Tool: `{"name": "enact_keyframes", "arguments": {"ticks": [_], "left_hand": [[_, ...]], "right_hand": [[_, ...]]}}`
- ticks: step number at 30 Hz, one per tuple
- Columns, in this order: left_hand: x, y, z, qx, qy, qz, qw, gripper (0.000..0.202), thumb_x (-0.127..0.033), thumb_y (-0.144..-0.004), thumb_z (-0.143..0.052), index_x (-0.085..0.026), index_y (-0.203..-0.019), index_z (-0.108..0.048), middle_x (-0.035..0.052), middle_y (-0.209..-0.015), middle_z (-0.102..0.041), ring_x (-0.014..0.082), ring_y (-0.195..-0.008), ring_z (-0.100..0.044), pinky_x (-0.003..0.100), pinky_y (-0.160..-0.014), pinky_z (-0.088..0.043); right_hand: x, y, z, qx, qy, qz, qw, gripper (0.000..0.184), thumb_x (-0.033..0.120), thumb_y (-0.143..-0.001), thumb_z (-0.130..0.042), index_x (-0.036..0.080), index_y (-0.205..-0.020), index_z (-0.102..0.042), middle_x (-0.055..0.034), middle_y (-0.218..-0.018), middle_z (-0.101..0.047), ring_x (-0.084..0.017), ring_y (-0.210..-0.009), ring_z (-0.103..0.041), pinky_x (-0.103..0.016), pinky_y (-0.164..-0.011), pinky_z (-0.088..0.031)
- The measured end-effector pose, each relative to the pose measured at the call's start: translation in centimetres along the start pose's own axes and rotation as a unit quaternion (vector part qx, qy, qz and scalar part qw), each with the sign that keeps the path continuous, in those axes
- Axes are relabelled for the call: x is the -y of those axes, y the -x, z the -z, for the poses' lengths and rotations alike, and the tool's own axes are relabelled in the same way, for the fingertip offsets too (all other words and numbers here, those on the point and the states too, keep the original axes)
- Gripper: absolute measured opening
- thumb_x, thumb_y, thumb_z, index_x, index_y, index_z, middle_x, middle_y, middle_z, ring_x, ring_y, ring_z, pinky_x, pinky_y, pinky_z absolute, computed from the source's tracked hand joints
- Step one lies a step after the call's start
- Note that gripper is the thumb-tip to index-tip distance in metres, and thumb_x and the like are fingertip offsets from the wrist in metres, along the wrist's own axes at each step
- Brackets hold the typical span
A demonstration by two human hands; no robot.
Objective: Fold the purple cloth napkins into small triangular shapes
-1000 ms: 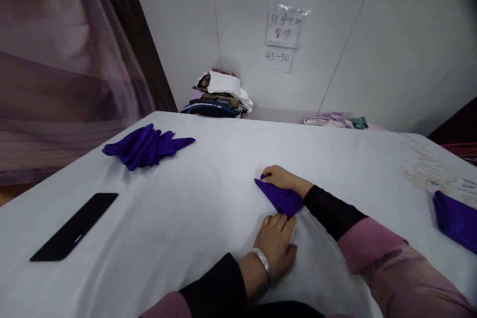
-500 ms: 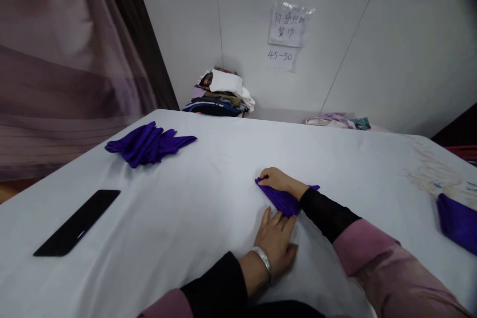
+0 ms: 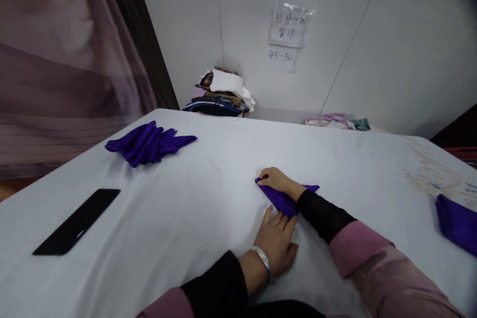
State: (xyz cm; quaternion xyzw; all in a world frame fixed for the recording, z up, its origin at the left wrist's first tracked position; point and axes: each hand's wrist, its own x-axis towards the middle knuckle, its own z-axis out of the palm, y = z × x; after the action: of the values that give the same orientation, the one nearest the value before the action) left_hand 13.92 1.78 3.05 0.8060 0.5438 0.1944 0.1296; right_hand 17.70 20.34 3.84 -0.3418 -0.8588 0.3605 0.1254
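A purple cloth napkin, folded into a pointed shape, lies on the white tablecloth in front of me. My right hand reaches across it and pinches its far left corner between thumb and fingers. That hand and wrist cover part of the cloth; a thin tip shows beyond the wrist on the right. My left hand, with a silver bracelet at the wrist, lies palm down with fingers spread. Its fingertips touch the napkin's near edge.
Gathered purple napkins lie at the far left, above a flat black panel. Another folded purple cloth sits at the right edge. Stacked clothes stand behind the table, and a handwritten sign hangs on the wall.
My right forearm has drawn slightly left and down, showing a little more of the napkin's right tip. Both hands keep their places on the cloth.
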Motion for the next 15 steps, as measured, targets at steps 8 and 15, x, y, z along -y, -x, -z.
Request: {"name": "enact_keyframes", "arguments": {"ticks": [8, 15], "left_hand": [[0.01, 0.03, -0.04, 0.001, -0.002, 0.000, 1.000, 0.059, -0.035, -0.079, -0.052, -0.017, -0.133, -0.037, 0.0116, -0.127, -0.052, 0.0272, -0.122, -0.039, 0.052, -0.110, -0.010], [0.49, -0.16, -0.03, 0.003, -0.008, -0.010, 1.000, 0.056, -0.030, -0.078, -0.053, -0.015, -0.130, -0.040, 0.0121, -0.126, -0.054, 0.0272, -0.121, -0.041, 0.052, -0.110, -0.012]], "right_hand": [[-0.40, -0.02, -0.66, -0.030, 0.015, 0.014, 0.999, 0.005, 0.021, -0.068, -0.066, 0.017, -0.070, -0.062, 0.0025, -0.069, -0.061, -0.012, -0.065, -0.052, -0.022, -0.060, -0.037], [-0.15, 0.29, -0.88, -0.067, 0.029, 0.019, 0.997, 0.012, 0.024, -0.068, -0.069, 0.018, -0.075, -0.062, 0.0019, -0.077, -0.060, -0.012, -0.069, -0.052, -0.023, -0.064, -0.037]]}}
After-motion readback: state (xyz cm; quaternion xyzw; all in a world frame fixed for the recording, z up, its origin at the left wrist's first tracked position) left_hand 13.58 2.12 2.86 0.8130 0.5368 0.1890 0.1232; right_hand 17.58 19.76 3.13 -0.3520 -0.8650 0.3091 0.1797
